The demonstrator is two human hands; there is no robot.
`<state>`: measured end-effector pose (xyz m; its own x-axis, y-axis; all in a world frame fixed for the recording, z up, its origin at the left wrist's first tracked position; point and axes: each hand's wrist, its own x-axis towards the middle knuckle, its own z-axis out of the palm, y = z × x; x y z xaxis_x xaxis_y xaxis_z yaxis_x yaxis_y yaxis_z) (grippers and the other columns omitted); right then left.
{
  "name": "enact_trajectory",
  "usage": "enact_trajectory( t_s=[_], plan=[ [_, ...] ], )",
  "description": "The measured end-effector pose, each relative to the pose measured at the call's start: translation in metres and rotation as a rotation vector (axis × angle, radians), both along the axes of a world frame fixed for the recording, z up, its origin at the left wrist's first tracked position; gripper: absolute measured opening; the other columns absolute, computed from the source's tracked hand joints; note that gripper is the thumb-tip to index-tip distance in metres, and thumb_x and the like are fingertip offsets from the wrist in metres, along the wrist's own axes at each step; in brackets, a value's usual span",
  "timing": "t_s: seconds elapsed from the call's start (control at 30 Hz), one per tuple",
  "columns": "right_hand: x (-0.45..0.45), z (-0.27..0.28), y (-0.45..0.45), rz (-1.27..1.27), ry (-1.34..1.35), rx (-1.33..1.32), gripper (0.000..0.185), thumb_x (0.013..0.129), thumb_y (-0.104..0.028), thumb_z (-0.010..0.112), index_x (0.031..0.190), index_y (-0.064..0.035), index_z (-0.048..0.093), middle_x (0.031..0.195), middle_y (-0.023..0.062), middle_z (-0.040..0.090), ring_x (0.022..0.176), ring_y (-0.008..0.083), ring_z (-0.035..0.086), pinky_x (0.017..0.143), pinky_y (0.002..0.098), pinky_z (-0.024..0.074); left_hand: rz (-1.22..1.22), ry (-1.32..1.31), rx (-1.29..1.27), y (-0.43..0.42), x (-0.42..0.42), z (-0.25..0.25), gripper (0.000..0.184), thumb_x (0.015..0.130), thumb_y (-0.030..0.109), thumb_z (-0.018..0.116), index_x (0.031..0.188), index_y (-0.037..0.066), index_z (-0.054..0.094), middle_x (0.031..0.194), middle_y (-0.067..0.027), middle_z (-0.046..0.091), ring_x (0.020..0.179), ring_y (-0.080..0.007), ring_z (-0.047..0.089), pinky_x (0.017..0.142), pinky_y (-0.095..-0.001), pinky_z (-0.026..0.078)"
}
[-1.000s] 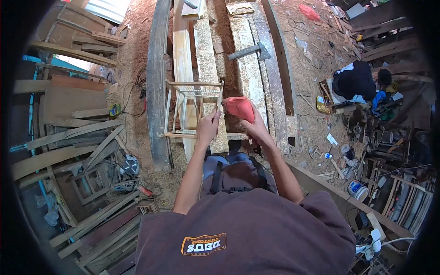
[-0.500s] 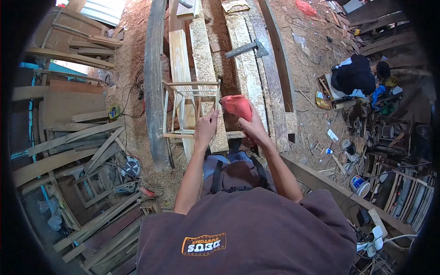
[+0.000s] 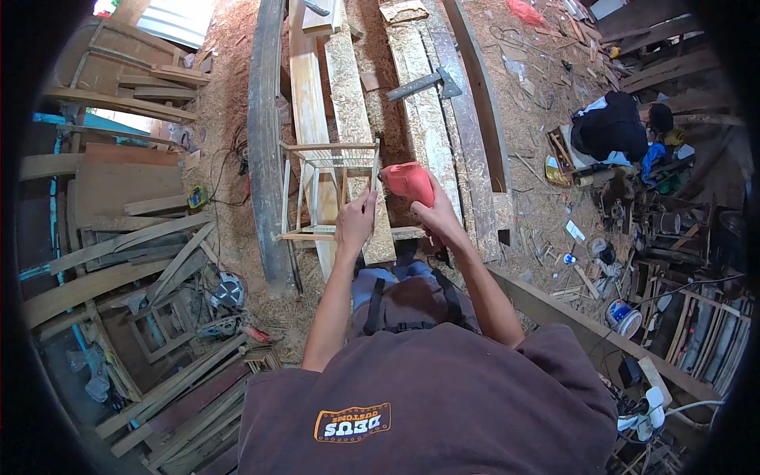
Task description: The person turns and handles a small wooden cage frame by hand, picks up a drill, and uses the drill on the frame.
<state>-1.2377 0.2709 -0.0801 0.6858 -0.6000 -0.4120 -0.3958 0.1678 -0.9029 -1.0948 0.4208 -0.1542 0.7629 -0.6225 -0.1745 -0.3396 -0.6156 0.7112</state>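
My right hand (image 3: 438, 215) is wrapped around the handle of a red power drill (image 3: 408, 182). Its nose points left at the near right side of a small wooden frame (image 3: 328, 147), and I cannot tell whether the tip touches the wood. The frame is made of thin sticks with fine slats or strings across it, and it rests on the planks. My left hand (image 3: 355, 222) grips the frame's right upright, thumb and fingers closed on it. The drill's grip and trigger are mostly hidden by my right hand.
Long sawdust-covered planks (image 3: 346, 95) run away from me, with a hatchet (image 3: 427, 84) lying across them. A person in dark clothes (image 3: 611, 131) crouches at the right. Scrap wood (image 3: 119, 261) piles up at left; a white bucket (image 3: 624, 318) stands at right.
Almost nothing differs. Both hands, the drill and the frame keep their places, while the camera's view shifts very slightly.
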Motion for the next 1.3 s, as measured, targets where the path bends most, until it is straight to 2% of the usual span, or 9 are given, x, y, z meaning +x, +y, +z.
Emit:
enact_trajectory(
  t_s=[0.23,0.43,0.57,0.77,1.0,1.1,1.3],
  plan=[
    [0.001,-0.01,-0.001,0.013,0.025,-0.056,0.071,0.077,-0.012,0.06,0.146,-0.0136,0.041,0.116,0.0173,0.065,0.096,0.0296,0.066,0.085,0.0376,0.0524,-0.017,0.018,0.02,-0.001,0.0,0.005,0.041,0.103,0.045,0.052,0.113,0.012,0.075,0.075,-0.0212,0.066,0.072,-0.0389,0.067,0.065,-0.0462,0.049],
    [0.002,-0.007,0.0,0.016,-0.024,-0.074,0.071,0.076,-0.012,0.06,0.145,-0.0121,0.042,0.117,0.0176,0.064,0.104,0.0314,0.065,0.092,0.0378,0.0502,-0.01,0.005,0.025,-0.001,0.001,0.003,0.038,0.103,0.041,0.053,0.115,0.012,0.075,0.08,-0.021,0.07,0.077,-0.0389,0.069,0.069,-0.0445,0.052],
    [0.003,0.0,-0.001,0.014,0.019,-0.013,0.071,0.076,-0.012,0.06,0.145,-0.0133,0.042,0.117,0.0175,0.064,0.104,0.0312,0.065,0.092,0.0376,0.0502,-0.008,0.028,0.005,0.0,0.001,0.003,0.038,0.103,0.04,0.053,0.116,0.012,0.075,0.084,-0.0214,0.071,0.081,-0.0383,0.071,0.072,-0.0439,0.053],
    [0.005,0.0,-0.004,0.037,0.049,-0.038,0.071,0.076,-0.011,0.059,0.144,-0.0139,0.042,0.114,0.016,0.065,0.094,0.0281,0.066,0.084,0.0362,0.0521,-0.003,0.019,0.036,-0.001,0.0,0.006,0.038,0.103,0.04,0.054,0.116,0.012,0.075,0.085,-0.0216,0.071,0.081,-0.0384,0.071,0.072,-0.0444,0.053],
    [0.007,-0.003,-0.004,0.05,-0.019,-0.081,0.068,0.075,-0.01,0.059,0.142,-0.0119,0.044,0.113,0.0164,0.063,0.101,0.0308,0.064,0.091,0.0376,0.0493,-0.017,0.024,0.048,-0.002,0.001,0.004,0.039,0.103,0.041,0.053,0.116,0.013,0.075,0.084,-0.0221,0.071,0.081,-0.0391,0.07,0.072,-0.0455,0.053],
    [0.009,-0.009,-0.004,0.061,-0.079,-0.137,0.068,0.075,-0.01,0.059,0.141,-0.0108,0.045,0.115,0.016,0.063,0.104,0.0304,0.063,0.094,0.0367,0.0479,-0.027,-0.012,-0.015,0.0,0.002,-0.004,0.045,0.103,0.048,0.05,0.12,0.014,0.073,0.078,-0.0247,0.068,0.077,-0.0445,0.068,0.07,-0.0512,0.052],
    [0.01,0.0,-0.003,0.035,-0.038,-0.08,0.067,0.075,-0.009,0.058,0.141,-0.0093,0.045,0.118,0.0159,0.062,0.109,0.03,0.062,0.098,0.036,0.0461,-0.013,0.02,-0.005,0.0,0.001,-0.003,0.043,0.102,0.046,0.052,0.125,0.016,0.071,0.079,-0.0247,0.068,0.078,-0.0437,0.069,0.071,-0.0506,0.053]
  ],
)
